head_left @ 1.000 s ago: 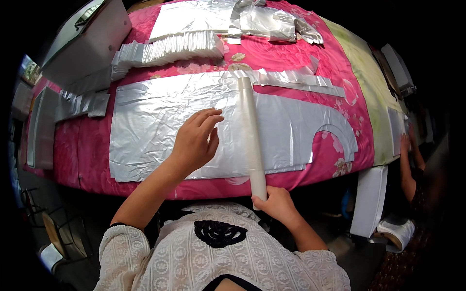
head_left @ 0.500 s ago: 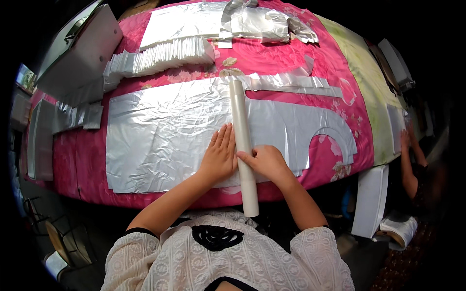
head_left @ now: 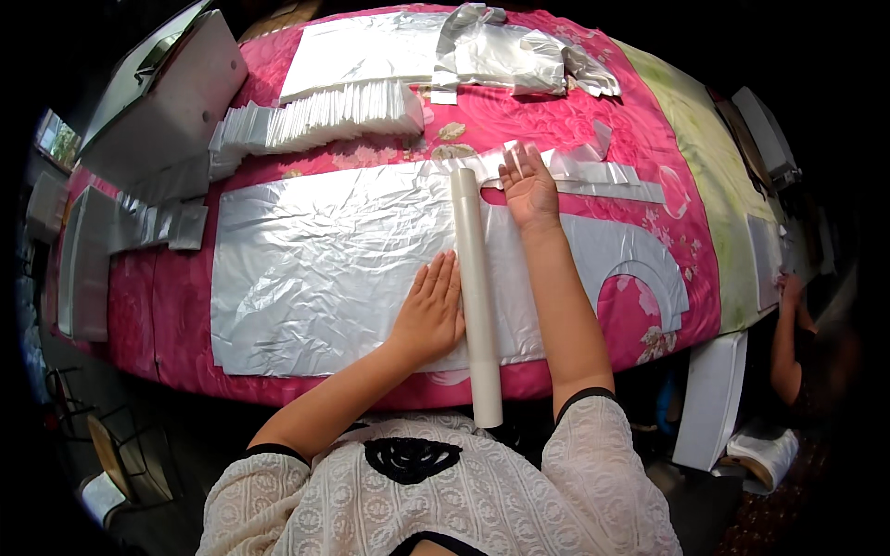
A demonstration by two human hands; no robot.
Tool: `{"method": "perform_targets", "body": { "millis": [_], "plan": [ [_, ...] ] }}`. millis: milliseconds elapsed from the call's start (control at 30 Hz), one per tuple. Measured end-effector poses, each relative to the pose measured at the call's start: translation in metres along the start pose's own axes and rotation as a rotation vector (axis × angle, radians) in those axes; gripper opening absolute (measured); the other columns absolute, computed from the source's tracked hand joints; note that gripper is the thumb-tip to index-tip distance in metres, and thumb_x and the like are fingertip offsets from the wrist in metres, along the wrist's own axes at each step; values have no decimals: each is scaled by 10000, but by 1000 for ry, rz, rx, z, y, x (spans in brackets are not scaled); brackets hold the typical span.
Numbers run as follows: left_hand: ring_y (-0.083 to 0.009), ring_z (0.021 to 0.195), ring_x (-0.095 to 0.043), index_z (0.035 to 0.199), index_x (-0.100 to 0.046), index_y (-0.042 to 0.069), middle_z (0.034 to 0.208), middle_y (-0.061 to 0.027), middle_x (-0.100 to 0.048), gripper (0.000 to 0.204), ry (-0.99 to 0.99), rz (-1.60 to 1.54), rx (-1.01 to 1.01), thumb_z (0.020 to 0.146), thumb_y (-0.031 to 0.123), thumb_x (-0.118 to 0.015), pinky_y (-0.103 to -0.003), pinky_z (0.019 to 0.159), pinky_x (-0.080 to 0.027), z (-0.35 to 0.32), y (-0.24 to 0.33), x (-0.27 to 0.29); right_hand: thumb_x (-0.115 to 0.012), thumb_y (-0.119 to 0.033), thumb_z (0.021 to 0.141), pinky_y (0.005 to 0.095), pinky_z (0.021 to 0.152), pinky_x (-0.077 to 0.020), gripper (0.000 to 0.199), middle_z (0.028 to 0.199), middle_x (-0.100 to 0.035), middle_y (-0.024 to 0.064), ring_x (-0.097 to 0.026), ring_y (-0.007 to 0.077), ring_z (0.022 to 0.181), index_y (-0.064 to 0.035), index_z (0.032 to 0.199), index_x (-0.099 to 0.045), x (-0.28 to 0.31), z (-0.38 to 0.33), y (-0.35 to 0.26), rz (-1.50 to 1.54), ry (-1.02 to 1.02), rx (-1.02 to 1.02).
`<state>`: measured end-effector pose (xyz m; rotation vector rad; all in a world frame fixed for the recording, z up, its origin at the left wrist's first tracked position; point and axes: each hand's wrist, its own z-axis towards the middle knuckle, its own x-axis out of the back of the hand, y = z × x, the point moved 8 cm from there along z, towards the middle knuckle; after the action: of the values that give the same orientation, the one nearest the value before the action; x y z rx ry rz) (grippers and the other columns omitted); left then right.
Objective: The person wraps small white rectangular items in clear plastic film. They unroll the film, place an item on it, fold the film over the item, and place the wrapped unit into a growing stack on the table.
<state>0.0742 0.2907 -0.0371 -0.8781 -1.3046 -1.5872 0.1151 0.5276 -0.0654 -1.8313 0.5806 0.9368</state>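
Note:
A silvery-white stack of thin plastic bags (head_left: 306, 269) lies spread across the table, with curved handle cutouts at its right end. Across it rests a long pale tube (head_left: 476, 296), its near end jutting past the table edge. My left hand (head_left: 431, 310) lies flat on the plastic with fingers stretched out, right up against the tube's left side. Raised to the right of the tube's far end, my right hand (head_left: 530, 190) has its palm turned up and fingers spread. Nothing shows in it. Loose plastic strips (head_left: 603, 176) lie beside its fingers.
A row of folded white packets (head_left: 320, 120) stands beyond the bags. Another plastic stack (head_left: 362, 56) lies at the far side. A large white box (head_left: 171, 111) and a clear container (head_left: 85, 264) stand at left. Another person's hand (head_left: 790, 287) is at the right edge.
My right hand has let go of the tube and moved away from me, turning palm up. My left hand stays flat beside the tube.

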Motion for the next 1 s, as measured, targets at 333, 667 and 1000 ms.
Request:
{"method": "perform_targets", "body": {
  "millis": [333, 667, 1000],
  "plan": [
    [-356, 1353, -194, 1363, -233, -85, 1433, -250, -229, 648, -16, -64, -7, 823, 233, -398, -437, 1112, -128, 0, 3, -3, -498, -294, 893, 442, 966, -375, 564, 1367, -374, 155, -416, 288, 1222, -9, 1326, -278, -8, 9, -234, -21, 72, 552],
    [-356, 1359, -178, 1361, -223, -93, 1430, -253, -229, 666, -49, -143, -56, 801, 203, -429, -438, 1114, -123, -2, 3, 3, -514, -515, 852, 371, 1069, -245, 837, 1404, -266, 281, -266, 386, 1314, 50, 1387, -204, -191, -151, 118, -1283, -936, 293],
    [-362, 1368, -140, 1362, -225, -87, 1440, -262, -191, 684, 73, -76, -36, 801, 225, -460, -443, 1113, -138, -7, -3, -3, -547, -498, 824, 453, 1086, -201, 725, 1411, -293, 224, -176, 374, 1349, 2, 1323, -382, -212, -299, 247, -1366, -1622, 479]
  ]
}}
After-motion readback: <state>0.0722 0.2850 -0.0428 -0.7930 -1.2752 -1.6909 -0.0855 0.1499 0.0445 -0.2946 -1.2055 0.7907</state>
